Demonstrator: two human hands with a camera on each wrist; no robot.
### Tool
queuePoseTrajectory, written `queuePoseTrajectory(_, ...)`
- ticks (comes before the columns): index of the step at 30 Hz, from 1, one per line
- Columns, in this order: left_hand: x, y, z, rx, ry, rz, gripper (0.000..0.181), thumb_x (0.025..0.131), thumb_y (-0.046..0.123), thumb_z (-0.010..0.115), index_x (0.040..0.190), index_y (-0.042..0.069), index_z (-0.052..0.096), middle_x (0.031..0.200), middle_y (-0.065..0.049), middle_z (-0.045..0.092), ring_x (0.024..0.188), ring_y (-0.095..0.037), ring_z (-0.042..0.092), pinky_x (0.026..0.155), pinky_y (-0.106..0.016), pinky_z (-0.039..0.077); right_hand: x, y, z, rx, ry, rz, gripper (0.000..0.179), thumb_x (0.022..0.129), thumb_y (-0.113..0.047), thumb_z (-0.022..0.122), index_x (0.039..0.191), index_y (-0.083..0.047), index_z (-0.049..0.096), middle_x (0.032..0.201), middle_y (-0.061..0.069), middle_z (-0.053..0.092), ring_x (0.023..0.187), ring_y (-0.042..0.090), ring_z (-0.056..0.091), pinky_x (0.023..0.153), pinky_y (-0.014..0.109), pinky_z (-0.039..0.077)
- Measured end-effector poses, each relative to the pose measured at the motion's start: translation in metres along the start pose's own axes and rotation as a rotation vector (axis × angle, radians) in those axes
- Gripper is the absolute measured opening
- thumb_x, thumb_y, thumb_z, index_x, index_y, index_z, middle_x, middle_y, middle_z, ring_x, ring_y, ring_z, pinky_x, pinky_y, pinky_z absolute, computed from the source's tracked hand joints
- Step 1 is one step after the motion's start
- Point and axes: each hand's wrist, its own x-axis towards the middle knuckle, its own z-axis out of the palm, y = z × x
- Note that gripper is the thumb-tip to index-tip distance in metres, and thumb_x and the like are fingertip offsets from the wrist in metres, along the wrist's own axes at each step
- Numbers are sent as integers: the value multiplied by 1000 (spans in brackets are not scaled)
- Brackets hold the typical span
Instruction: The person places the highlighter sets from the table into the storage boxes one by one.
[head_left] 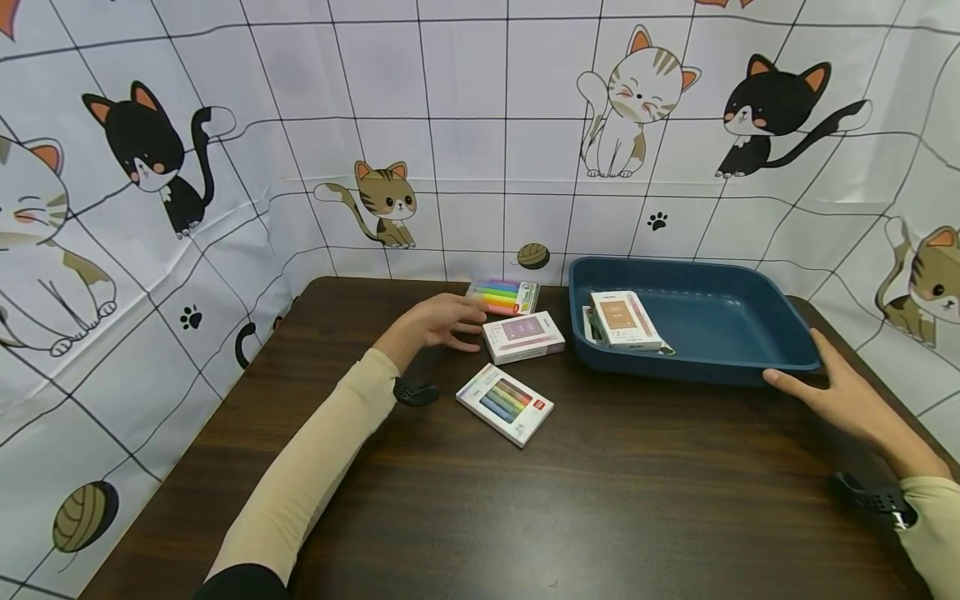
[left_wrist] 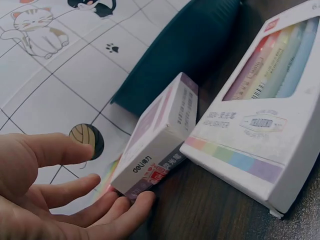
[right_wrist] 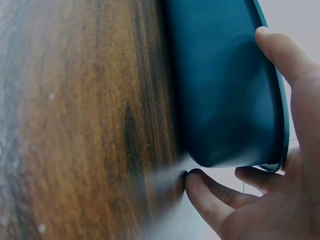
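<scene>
My left hand [head_left: 441, 323] hovers by two packs at the back, fingers loosely spread and holding nothing. In the left wrist view, its fingertips come right up to the end of a white box with a purple label [left_wrist: 155, 135]. Behind that box [head_left: 523, 337] lies a clear pack of bright highlighters [head_left: 504, 296]. A white windowed box of pastel highlighters [head_left: 506, 405] lies nearer, below the hand. At the right, my right hand [head_left: 843, 392] holds the corner of a dark blue tray [head_left: 705, 367], thumb on the rim [right_wrist: 270, 42] and fingers round the corner.
Inside the tray's left end, a white box with an orange label [head_left: 624, 321] leans over another pack. The tray stands near the back right of the dark wooden table [head_left: 600, 500]. A white cat-print sheet [head_left: 465, 150] rises behind the table and along its sides.
</scene>
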Motion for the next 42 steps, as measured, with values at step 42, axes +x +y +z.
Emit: queuePoseTrajectory(42, -7, -5, 31, 691, -66, 171, 86, 78, 17, 92, 153, 19, 49, 149, -10, 43, 120, -26, 49, 90, -34, 52, 2, 2, -2, 37, -17, -14, 107, 99, -50, 59, 158, -11, -21, 160, 36, -12, 140, 66, 1, 98, 84, 9)
